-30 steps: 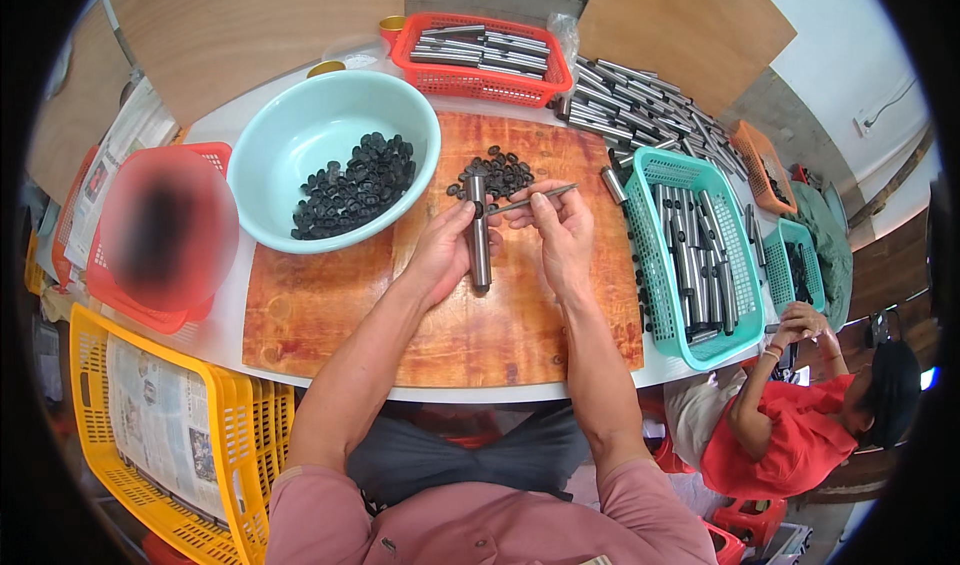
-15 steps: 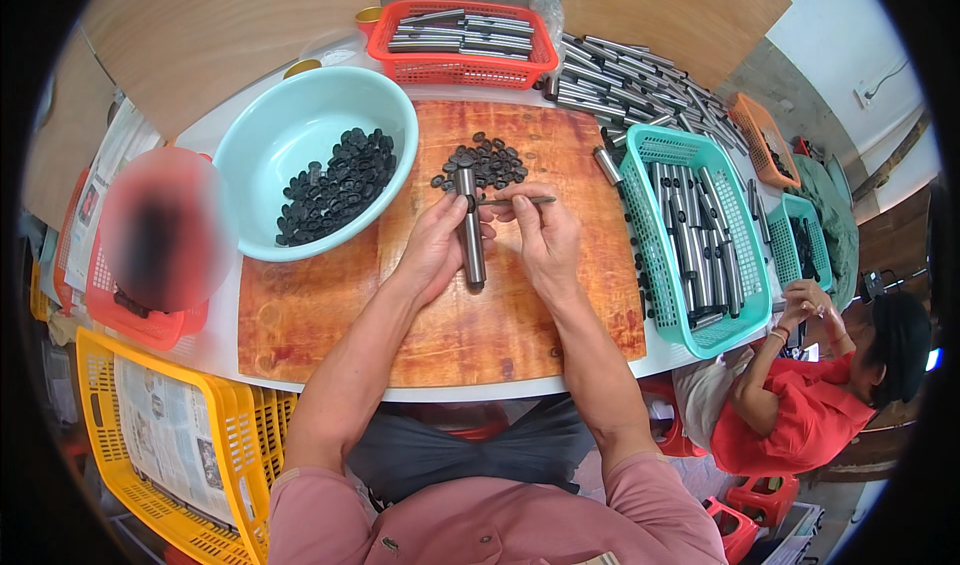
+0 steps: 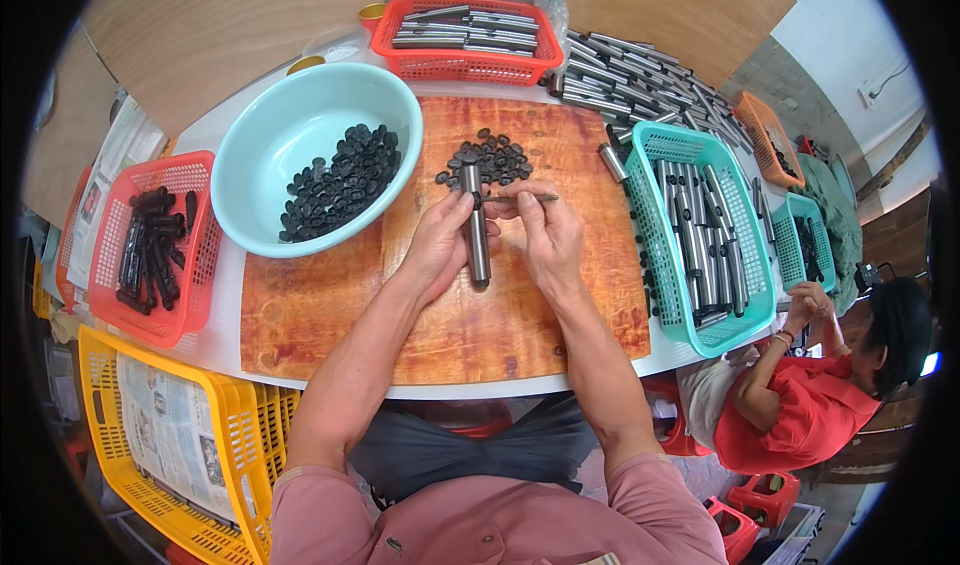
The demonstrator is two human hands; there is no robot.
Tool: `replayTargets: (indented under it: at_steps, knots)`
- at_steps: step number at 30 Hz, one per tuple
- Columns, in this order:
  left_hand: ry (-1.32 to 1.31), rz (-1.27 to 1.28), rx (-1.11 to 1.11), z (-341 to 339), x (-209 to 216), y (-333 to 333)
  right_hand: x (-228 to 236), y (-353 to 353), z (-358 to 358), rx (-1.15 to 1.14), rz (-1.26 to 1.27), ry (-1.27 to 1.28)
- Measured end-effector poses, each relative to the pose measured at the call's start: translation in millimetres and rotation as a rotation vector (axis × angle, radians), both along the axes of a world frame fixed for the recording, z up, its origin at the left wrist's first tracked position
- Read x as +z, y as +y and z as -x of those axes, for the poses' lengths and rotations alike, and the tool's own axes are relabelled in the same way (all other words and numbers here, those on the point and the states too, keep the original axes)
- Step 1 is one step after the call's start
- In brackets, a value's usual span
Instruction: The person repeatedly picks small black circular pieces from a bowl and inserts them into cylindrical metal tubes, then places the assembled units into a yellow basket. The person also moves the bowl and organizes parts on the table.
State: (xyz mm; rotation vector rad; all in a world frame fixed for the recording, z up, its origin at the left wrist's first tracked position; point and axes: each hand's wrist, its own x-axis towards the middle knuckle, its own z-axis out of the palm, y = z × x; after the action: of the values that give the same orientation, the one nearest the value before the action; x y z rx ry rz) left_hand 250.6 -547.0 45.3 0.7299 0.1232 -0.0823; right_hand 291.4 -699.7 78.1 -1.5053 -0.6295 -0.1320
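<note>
My left hand (image 3: 440, 240) is closed around a shiny metal cylinder (image 3: 478, 245) with dark ends, held over the wooden board. In my right hand (image 3: 547, 233), thumb and fingers pinch a thin dark rod (image 3: 525, 199). The rod points left, its tip at the upper part of the cylinder; whether it enters the side opening there is hidden by my fingers. Just beyond my hands, a small pile of black oval pieces (image 3: 492, 157) lies on the wooden board (image 3: 330, 315).
A pale blue basin (image 3: 235, 155) of black pieces stands left, near a red basket (image 3: 205, 255) of dark parts. Metal cylinders fill a green basket (image 3: 715, 340) and a red basket (image 3: 465, 65); more lie loose (image 3: 640, 85). A person in red (image 3: 800, 415) sits at right.
The view has shifted slightly. Both hands keep nearly the same pose on the cylinder and rod. The red basket at left, blurred before, now shows clearly.
</note>
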Motion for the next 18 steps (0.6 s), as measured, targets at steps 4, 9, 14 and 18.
replayTargets:
  at_steps: [4, 9, 14, 18]
  knots:
    - [0.009, -0.005, 0.006, -1, -2, -1, -2, 1, -1, 0.022, -0.069, 0.058]
    - [0.010, -0.028, 0.024, -1, -6, -1, -6, 2, -1, 0.021, -0.099, 0.102]
    - [-0.029, -0.012, 0.048, 2, -6, 0, -7, 10, 4, 0.001, -0.143, 0.132]
    - [-0.020, 0.041, 0.038, 3, -2, 1, -6, 11, 5, -0.017, -0.153, 0.162]
